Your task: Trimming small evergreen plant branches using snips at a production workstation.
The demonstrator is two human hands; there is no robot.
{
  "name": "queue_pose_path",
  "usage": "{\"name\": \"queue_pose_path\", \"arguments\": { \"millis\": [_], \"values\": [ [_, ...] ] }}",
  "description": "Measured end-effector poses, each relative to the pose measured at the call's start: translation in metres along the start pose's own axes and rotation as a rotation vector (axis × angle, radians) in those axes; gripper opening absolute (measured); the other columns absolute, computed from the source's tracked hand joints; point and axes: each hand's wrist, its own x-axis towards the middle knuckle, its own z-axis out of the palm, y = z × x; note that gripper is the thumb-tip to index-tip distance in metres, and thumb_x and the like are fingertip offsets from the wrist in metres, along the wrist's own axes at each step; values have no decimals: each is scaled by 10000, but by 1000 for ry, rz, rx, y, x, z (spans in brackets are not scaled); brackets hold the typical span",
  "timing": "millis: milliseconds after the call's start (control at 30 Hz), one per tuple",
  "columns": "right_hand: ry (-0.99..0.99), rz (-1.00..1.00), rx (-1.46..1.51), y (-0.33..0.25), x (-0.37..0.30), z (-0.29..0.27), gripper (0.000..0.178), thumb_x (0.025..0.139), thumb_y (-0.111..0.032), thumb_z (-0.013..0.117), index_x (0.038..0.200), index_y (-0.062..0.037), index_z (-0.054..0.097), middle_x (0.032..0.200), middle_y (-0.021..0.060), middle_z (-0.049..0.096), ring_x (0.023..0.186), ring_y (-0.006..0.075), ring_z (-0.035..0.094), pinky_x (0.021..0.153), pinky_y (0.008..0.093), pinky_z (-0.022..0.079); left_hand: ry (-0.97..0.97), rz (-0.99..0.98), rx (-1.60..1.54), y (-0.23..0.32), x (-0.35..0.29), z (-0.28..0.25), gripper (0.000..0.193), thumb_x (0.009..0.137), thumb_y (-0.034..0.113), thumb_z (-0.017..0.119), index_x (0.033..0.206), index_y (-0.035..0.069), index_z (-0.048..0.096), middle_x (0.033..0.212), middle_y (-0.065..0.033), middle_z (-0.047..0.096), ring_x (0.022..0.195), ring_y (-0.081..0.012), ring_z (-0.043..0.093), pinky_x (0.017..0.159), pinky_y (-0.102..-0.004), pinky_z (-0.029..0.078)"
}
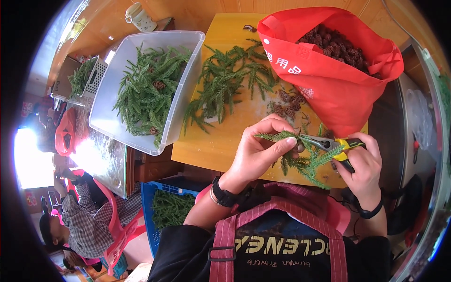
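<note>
Between thumb and fingers, my left hand (260, 148) pinches a green artificial pine sprig (307, 164) over the near edge of the yellow table. My right hand (365, 162) is closed round the yellow-and-black handles of a pair of pliers (346, 144). Their metal jaws point left and reach the sprig beside my left thumb; what exactly they grip is hidden. Just beyond my hands lie several loose pine cones (287, 104). More green pine branches (228, 77) are spread on the table to the left of them.
A red bag (324, 94) full of pine cones (336, 47) stands at the back right. At left, a clear plastic bin (188, 40) holds pine branches and a few cones. Below it is a blue crate (149, 211) of greenery. Another person (89, 221) sits at far left.
</note>
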Motion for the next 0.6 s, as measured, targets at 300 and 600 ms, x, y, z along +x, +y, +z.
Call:
{"name": "queue_pose_path", "arguments": {
  "millis": [300,600],
  "values": [
    [-41,46,294,8,-9,7,243,550,-24,734,724,22,570,730,151,573,703,321,586,605,351,465,-10,-81,-103,-2,0,5,136,867,97,570,936,-14,533,891,-71,481,742,-164,577,652,-291,512],
    [-598,707,939,5,-8,-7,241,642,-112,744,691,25,551,675,141,552,695,297,590,562,310,418,-45,-69,-99,0,1,1,156,854,125,594,917,-8,543,900,-65,486,755,-146,563,659,-275,484]
  ]
}}
